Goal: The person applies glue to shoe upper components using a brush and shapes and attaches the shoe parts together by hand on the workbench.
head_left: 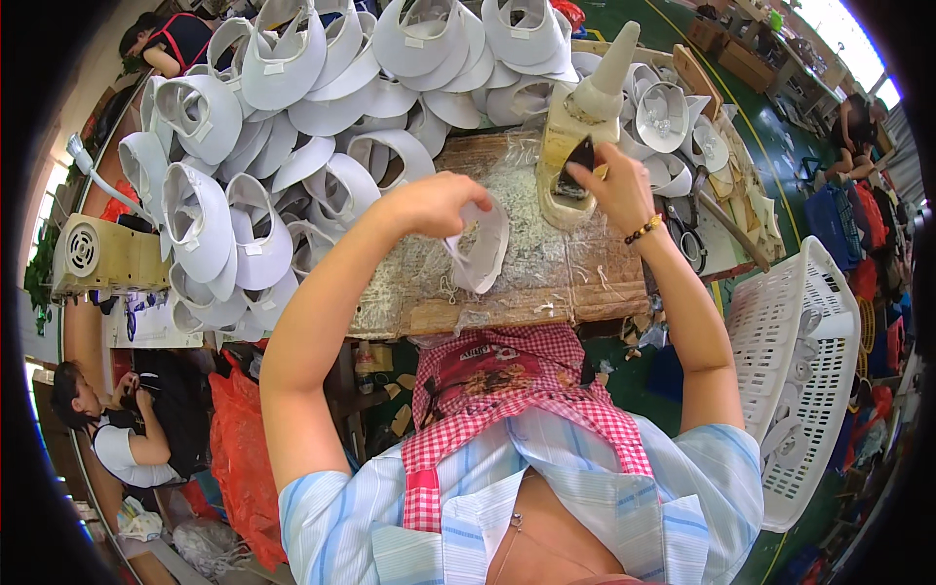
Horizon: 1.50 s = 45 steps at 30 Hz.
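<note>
My left hand (pixel 439 203) grips a white visor-shaped piece (pixel 480 249) and holds it just above a worn wooden bench (pixel 585 283) littered with thread scraps. My right hand (pixel 609 180) is closed on a small dark tool (pixel 579 164) pressed against a cream-coloured stand (pixel 564 156) with a tall tapered cone (pixel 612 63) on top. A beaded bracelet (pixel 643 229) sits on my right wrist. A red checked apron (pixel 507 390) hangs below the bench edge.
A big heap of white visor pieces (pixel 283 127) covers the bench's far and left side. Scissors (pixel 687 234) lie right of my wrist. A white plastic basket (pixel 809 370) stands at my right. Other people sit at the lower left (pixel 117 429) and far right (pixel 853 136).
</note>
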Each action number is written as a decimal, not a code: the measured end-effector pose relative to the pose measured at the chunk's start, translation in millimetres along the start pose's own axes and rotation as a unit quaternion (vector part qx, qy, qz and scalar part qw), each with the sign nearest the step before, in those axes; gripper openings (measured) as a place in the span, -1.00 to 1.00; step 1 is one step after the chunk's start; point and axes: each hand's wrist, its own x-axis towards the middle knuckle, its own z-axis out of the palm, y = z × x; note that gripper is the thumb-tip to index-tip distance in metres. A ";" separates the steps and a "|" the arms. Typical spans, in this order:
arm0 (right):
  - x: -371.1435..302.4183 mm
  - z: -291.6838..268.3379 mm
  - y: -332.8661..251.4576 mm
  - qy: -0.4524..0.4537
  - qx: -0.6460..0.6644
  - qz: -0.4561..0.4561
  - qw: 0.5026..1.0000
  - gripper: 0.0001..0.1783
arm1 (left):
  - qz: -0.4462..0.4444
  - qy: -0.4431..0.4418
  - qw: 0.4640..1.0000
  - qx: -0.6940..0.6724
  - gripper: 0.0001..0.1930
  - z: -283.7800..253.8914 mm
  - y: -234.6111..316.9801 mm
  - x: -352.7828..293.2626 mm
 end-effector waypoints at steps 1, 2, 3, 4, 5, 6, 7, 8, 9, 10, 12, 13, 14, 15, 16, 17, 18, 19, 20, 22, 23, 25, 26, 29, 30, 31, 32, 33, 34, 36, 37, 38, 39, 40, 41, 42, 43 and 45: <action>-1.2 -0.8 0.3 -0.071 -0.027 -0.038 0.996 -0.69 | -0.001 0.013 0.999 0.033 -0.51 1.4 6.2 -4.4; -4.9 0.4 -0.9 -0.144 -0.051 -0.076 0.985 -0.72 | -0.002 0.016 0.999 0.033 -0.51 2.9 16.0 -9.9; -16.1 5.8 -8.5 -0.123 -0.090 -0.122 0.981 -0.79 | -0.018 0.014 0.999 0.037 -0.52 4.1 27.1 -14.4; -28.4 3.2 -17.9 -0.123 -0.091 -0.122 0.981 -0.79 | -0.034 0.012 0.998 0.041 -0.53 7.6 34.3 -17.8; -39.5 -3.4 -34.9 -0.166 -0.115 -0.188 0.961 -0.81 | -0.012 0.051 0.998 0.030 -0.54 16.1 33.8 -24.7; -43.6 -10.0 -44.6 -0.206 -0.139 -0.252 0.935 -0.83 | -0.015 0.052 0.998 0.029 -0.54 21.7 34.3 -27.9; -40.8 -14.2 -47.7 -0.206 -0.138 -0.253 0.935 -0.83 | -0.022 0.067 0.997 0.028 -0.54 26.2 34.4 -30.4; -37.0 -19.1 -48.2 -0.173 -0.073 -0.241 0.952 -0.84 | -0.026 0.081 0.996 0.028 -0.54 28.0 35.0 -30.1; -33.5 -21.4 -46.5 -0.139 -0.008 -0.227 0.964 -0.85 | -0.025 0.080 0.996 0.028 -0.54 27.2 35.0 -30.9; -26.4 -21.7 -37.4 -0.139 -0.008 -0.226 0.964 -0.85 | -0.025 0.091 0.995 0.011 -0.54 25.5 34.4 -33.3; -17.8 -28.8 -4.6 -0.157 0.397 0.271 0.863 -0.86 | -0.021 0.100 0.995 -0.005 -0.54 24.1 33.1 -37.2; -29.3 -21.9 23.7 -0.091 0.459 0.335 0.818 -0.82 | -0.034 0.099 0.994 -0.024 -0.54 22.0 29.1 -36.5; -39.8 -14.0 48.9 -0.022 0.514 0.395 0.761 -0.78 | -0.046 0.097 0.993 -0.043 -0.54 19.1 24.6 -33.8; -52.9 -15.8 50.4 0.010 0.519 0.409 0.751 -0.74 | -0.056 0.093 0.993 -0.035 -0.52 18.9 21.6 -35.3; -61.2 -18.5 52.5 0.005 0.520 0.410 0.749 -0.74 | -0.061 0.092 0.993 -0.036 -0.52 20.5 14.3 -33.8; -70.0 -24.7 53.9 0.008 0.515 0.393 0.762 -0.73 | -0.025 0.109 0.993 -0.036 -0.51 23.5 6.2 -31.1; -76.1 -28.3 55.1 0.011 0.509 0.377 0.774 -0.72 | 0.010 0.126 0.991 -0.036 -0.50 23.5 0.2 -31.8; -79.1 -32.7 58.4 0.002 0.489 0.382 0.784 -0.70 | -0.004 0.100 0.993 -0.059 -0.48 21.2 -1.8 -29.8; -78.4 -41.7 52.2 -0.033 0.476 0.368 0.798 -0.71 | -0.007 0.098 0.993 -0.058 -0.48 18.6 -5.3 -27.2; -76.4 -52.4 39.7 -0.089 0.461 0.360 0.806 -0.71 | -0.022 0.069 0.994 -0.079 -0.48 15.7 -10.6 -22.4; -73.7 -54.5 31.9 -0.090 0.460 0.360 0.807 -0.71 | -0.035 0.055 0.995 -0.069 -0.48 12.0 -7.1 -20.4; -72.3 -48.7 -3.0 -0.138 0.487 0.252 0.825 -0.75 | -0.022 0.058 0.996 -0.065 -0.47 13.8 -8.3 -15.1; -67.1 -45.0 -25.6 -0.192 0.418 0.153 0.875 -0.79 | -0.011 0.060 0.996 -0.059 -0.47 16.4 -7.5 -16.2; -59.4 -2.9 -72.4 -0.211 0.338 -0.139 0.907 -0.85 | -0.004 0.059 0.998 -0.037 -0.47 15.5 1.1 -17.2; -55.9 10.9 -73.2 -0.213 0.339 -0.140 0.906 -0.85 | -0.007 0.060 0.997 -0.038 -0.47 17.1 3.0 -17.8; -53.4 25.5 -71.6 -0.202 0.291 -0.195 0.914 -0.85 | 0.003 0.081 0.996 -0.031 -0.48 20.2 5.2 -18.9; -52.2 37.0 -72.2 -0.192 0.244 -0.253 0.916 -0.86 | 0.008 0.103 0.994 -0.026 -0.48 24.1 8.1 -22.6; -52.3 40.2 -71.3 -0.165 0.221 -0.259 0.926 -0.84 | -0.021 0.130 0.991 0.002 -0.51 29.0 15.6 -27.2; -55.3 38.9 -71.9 -0.170 0.226 -0.261 0.923 -0.84 | -0.028 0.131 0.991 -0.001 -0.51 32.1 20.6 -32.6; -67.7 28.9 -77.5 -0.204 0.201 -0.211 0.934 -0.83 | -0.005 0.180 0.982 -0.052 -0.53 44.1 26.2 -43.4; -72.0 27.9 -77.7 -0.234 0.237 -0.187 0.924 -0.85 | -0.001 0.206 0.977 -0.050 -0.52 53.1 26.1 -47.9; -75.9 26.2 -79.7 -0.237 0.237 -0.185 0.924 -0.85 | -0.003 0.205 0.977 -0.053 -0.52 57.6 29.0 -52.1; -79.8 24.6 -82.3 -0.258 0.253 -0.192 0.913 -0.86 | -0.011 0.226 0.972 -0.067 -0.52 60.6 33.0 -58.4; -82.5 23.5 -84.0 -0.277 0.268 -0.198 0.901 -0.86 | -0.019 0.247 0.966 -0.080 -0.52 63.4 37.2 -65.2; -79.5 24.2 -83.7 -0.287 0.292 -0.188 0.893 -0.86 | -0.032 0.248 0.965 -0.084 -0.49 64.9 41.6 -72.5; -76.5 24.3 -85.8 -0.290 0.293 -0.186 0.892 -0.86 | -0.033 0.246 0.965 -0.086 -0.49 69.4 42.9 -78.2; -73.5 24.8 -89.7 -0.286 0.309 -0.167 0.892 -0.85 | -0.042 0.275 0.955 -0.100 -0.47 73.6 43.8 -83.6; -73.8 31.5 -90.1 -0.289 0.291 -0.207 0.888 -0.82 | -0.056 0.299 0.945 -0.116 -0.45 84.5 47.3 -95.3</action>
